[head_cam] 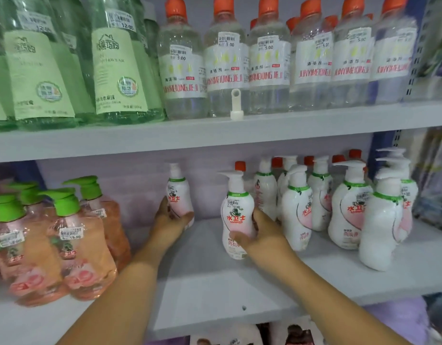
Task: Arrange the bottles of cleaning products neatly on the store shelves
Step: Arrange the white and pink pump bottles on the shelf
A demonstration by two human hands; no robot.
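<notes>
My left hand (pixel 168 221) grips a small white pump bottle (pixel 179 195) with a pink lower half, held upright deep on the lower shelf (pixel 215 290). A second white pump bottle (pixel 236 215) with red characters on its label is gripped by my right hand (pixel 261 231), upright and nearer the shelf's front. To the right stands a group of several matching white pump bottles (pixel 349 207).
Several pink bottles with green pumps (pixel 65 240) stand at the lower left. On the upper shelf (pixel 215 135) are green bottles (pixel 115 66) at left and clear bottles with orange caps (pixel 267 63) at right. A small white hook (pixel 236 105) stands at its front edge.
</notes>
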